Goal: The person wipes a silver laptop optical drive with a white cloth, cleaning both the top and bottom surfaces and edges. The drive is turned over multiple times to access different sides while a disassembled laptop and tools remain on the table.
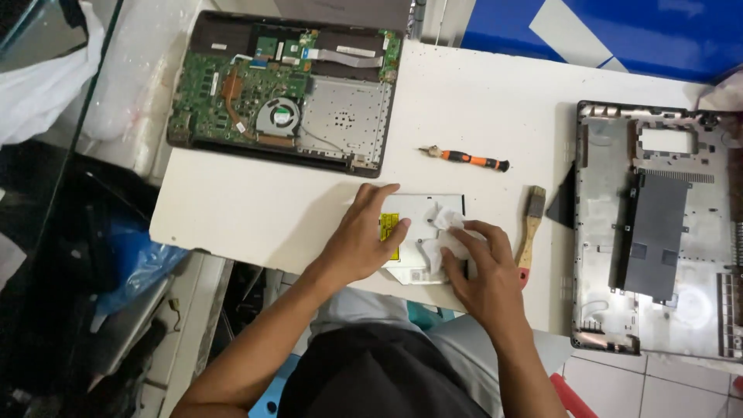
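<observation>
Hands [422, 255] atop optical drive [422, 220]; right apparently pressing tissue [447, 232].

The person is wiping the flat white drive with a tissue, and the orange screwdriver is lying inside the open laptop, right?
Not quite. The head view shows the orange screwdriver lying on the bare white table, between the open laptop and the flat white drive, not inside the laptop. The rest is right: the right hand presses a tissue on the drive while the left hand steadies it.
</observation>
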